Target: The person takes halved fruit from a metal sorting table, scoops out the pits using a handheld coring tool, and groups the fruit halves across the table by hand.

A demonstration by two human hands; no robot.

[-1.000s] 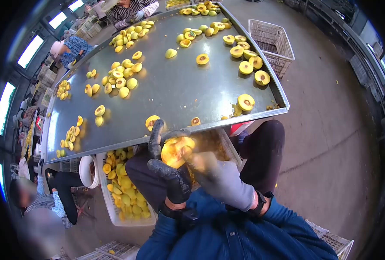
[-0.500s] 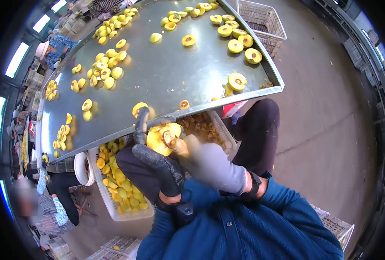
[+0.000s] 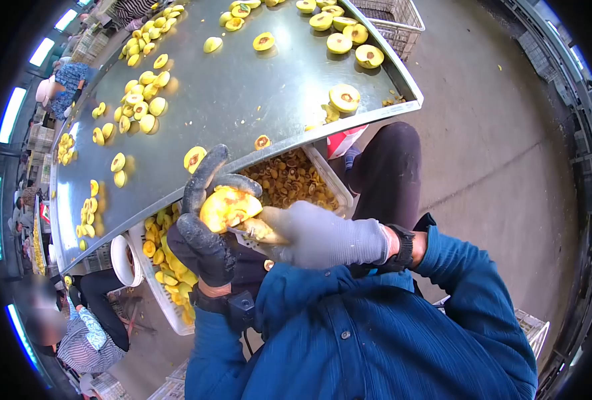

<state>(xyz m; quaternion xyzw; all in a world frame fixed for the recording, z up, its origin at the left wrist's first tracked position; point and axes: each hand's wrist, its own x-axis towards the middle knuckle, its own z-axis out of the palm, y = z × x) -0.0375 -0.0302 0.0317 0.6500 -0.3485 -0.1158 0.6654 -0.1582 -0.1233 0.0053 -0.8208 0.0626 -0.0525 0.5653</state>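
My left hand (image 3: pixel 206 227), in a dark, stained glove, is closed around a yellow peach half (image 3: pixel 228 208), cut side towards me. My right hand (image 3: pixel 316 235), in a grey knit glove, grips a pitting knife (image 3: pixel 264 230) by its wet, light-coloured handle. The tool's tip is at the lower right edge of the fruit; its blade is mostly hidden. Just past my left fingertips, another peach half (image 3: pixel 194 159) lies on the metal table (image 3: pixel 242 100), pit side up. Below my hands shows a small brown-and-white piece (image 3: pixel 268 265), too small to name.
Halved peaches (image 3: pixel 139 100) are scattered over the table, which has a raised metal rim. Beneath its edge stand a crate of pits and scraps (image 3: pixel 289 177) and a crate of peach halves (image 3: pixel 169 267). A white bucket (image 3: pixel 126 260) and a seated co-worker (image 3: pixel 92 333) are at left.
My right hand has drawn back to the right and slightly down, moving the tool from the fruit's centre to its edge. The view has shifted; the left hand still holds the peach half.
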